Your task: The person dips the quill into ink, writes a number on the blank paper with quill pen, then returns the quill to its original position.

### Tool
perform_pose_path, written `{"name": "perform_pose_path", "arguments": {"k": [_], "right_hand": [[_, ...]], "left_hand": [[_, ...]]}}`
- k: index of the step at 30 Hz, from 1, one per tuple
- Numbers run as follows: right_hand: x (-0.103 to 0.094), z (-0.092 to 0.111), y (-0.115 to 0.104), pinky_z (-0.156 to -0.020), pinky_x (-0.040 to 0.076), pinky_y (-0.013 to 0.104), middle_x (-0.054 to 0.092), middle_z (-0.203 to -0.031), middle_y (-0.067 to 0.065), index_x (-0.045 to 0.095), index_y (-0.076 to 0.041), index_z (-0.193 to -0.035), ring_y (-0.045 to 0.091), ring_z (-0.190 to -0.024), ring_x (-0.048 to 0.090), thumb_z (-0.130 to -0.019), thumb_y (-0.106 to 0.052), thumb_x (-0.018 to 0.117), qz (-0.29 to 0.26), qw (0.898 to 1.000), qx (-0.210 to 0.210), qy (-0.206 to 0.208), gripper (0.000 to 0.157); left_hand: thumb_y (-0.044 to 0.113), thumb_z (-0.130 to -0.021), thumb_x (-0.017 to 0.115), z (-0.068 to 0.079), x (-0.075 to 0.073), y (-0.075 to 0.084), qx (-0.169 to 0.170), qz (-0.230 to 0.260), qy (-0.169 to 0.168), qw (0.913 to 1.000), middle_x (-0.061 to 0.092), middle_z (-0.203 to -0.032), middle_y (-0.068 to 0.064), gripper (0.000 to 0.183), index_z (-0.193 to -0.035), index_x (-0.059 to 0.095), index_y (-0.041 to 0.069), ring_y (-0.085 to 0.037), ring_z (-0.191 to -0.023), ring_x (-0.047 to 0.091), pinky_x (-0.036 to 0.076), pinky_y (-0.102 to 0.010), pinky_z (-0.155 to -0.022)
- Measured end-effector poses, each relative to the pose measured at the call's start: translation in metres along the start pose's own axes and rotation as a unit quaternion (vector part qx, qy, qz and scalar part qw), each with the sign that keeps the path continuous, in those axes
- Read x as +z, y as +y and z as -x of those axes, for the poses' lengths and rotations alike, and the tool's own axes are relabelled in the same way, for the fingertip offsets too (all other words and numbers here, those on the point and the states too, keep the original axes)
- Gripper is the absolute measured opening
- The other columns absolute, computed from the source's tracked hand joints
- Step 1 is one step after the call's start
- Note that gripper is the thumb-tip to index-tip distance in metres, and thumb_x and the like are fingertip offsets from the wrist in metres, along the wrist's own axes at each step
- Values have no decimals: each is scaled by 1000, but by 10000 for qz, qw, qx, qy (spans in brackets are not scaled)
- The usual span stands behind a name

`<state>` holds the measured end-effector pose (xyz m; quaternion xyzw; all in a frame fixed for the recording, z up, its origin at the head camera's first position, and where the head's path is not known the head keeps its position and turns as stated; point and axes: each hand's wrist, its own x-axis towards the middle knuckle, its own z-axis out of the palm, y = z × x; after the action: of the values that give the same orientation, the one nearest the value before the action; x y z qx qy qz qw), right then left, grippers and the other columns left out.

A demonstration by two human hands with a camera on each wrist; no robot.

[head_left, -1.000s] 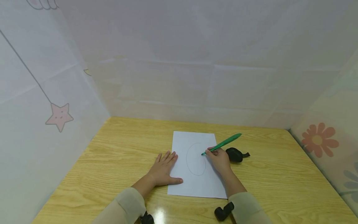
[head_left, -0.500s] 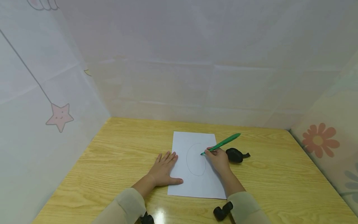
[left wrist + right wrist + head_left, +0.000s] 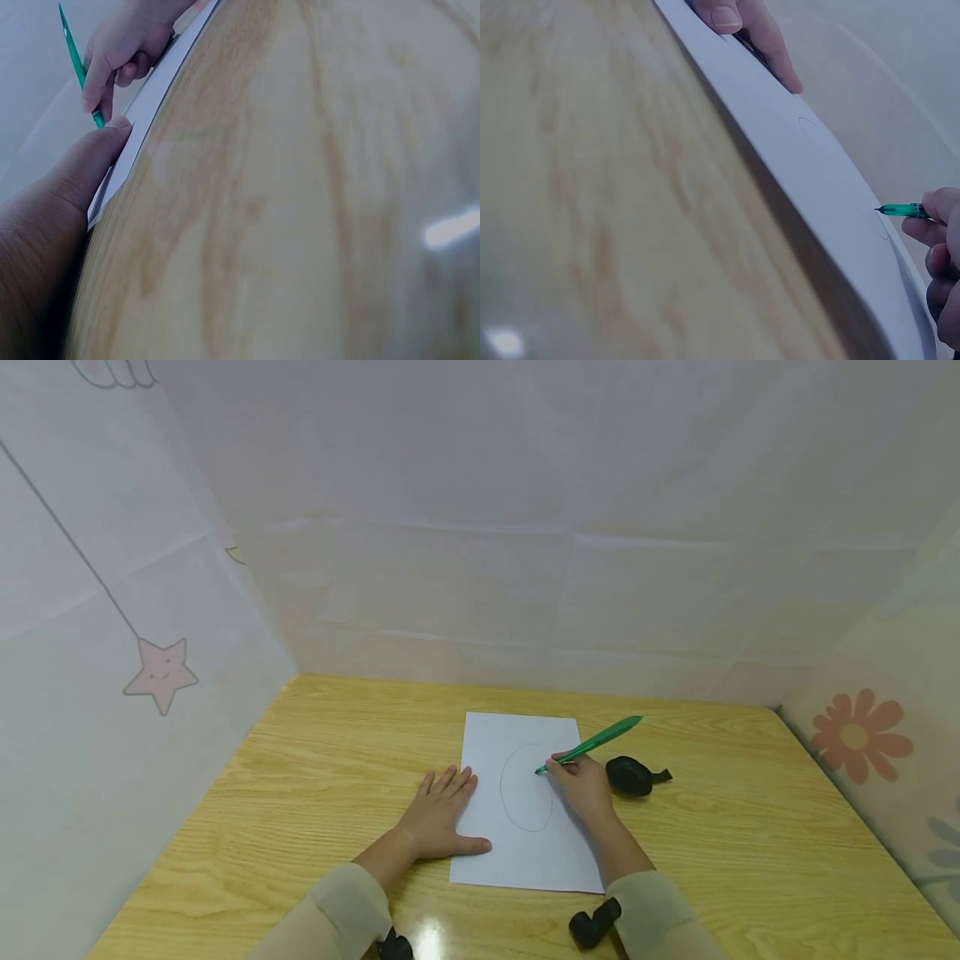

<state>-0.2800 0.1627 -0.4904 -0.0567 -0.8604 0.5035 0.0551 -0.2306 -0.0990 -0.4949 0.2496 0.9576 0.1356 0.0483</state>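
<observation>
A white sheet of paper [image 3: 517,860] lies on the wooden table, bearing a thin drawn oval whose upper right is partly hidden by the right hand. My right hand [image 3: 588,789] pinches a green pen [image 3: 603,737] between thumb and fingers, its tip at or just over the paper inside the oval. In the right wrist view the pen's dark tip [image 3: 879,211] points at the sheet. My left hand [image 3: 438,818] rests flat with spread fingers on the paper's left edge, thumb [image 3: 112,135] extended over the sheet.
A black rounded object with a short tail [image 3: 630,776] lies on the wooden table [image 3: 337,752], just right of my right hand. Pale printed cloth [image 3: 450,568] stands behind the table and at both sides. Black devices [image 3: 594,927] sit at the wrists.
The pen and my right hand have shifted slightly to the left, the tip moving a little up and left. My left hand and the drawn oval look the same.
</observation>
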Motion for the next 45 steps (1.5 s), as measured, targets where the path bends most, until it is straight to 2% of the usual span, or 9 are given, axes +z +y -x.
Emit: {"name": "perform_pose_path", "arguments": {"k": [6,17,30,45], "right_hand": [[2,0,-1,-87,56,39,74,-105,16,71,-4,-109,29,-101,70,-92,-27,68,16,10000,-38,23,29],[6,0,-5,-82,58,32,74,-105,18,70,-1,-108,28,-100,70,-92,-24,68,-133,9999,-29,-32,28],[7,-1,-6,-75,54,25,74,-102,15,69,-4,-109,22,-95,69,-92,-27,67,-170,9996,109,-201,28],[9,-2,-8,-78,55,29,74,-101,15,69,-3,-109,21,-95,69,-92,-26,67,-141,9997,15,-203,28]], "left_hand": [[76,-79,57,0,-1,1,-65,-15,-92,9999,17,-165,-7,108,-157,23,9,-29,-154,8,4,-57,-123],[77,-79,56,0,-2,2,-139,-73,-108,9998,18,-165,-6,108,-157,23,10,-28,-154,10,6,-55,-123],[75,-79,58,0,-2,2,-118,-65,-92,9999,18,-165,-7,107,-156,24,9,-29,-154,10,7,-56,-123],[76,-79,57,1,-5,4,-108,-75,-109,9999,19,-165,-7,106,-156,25,9,-29,-154,11,7,-56,-123]]}}
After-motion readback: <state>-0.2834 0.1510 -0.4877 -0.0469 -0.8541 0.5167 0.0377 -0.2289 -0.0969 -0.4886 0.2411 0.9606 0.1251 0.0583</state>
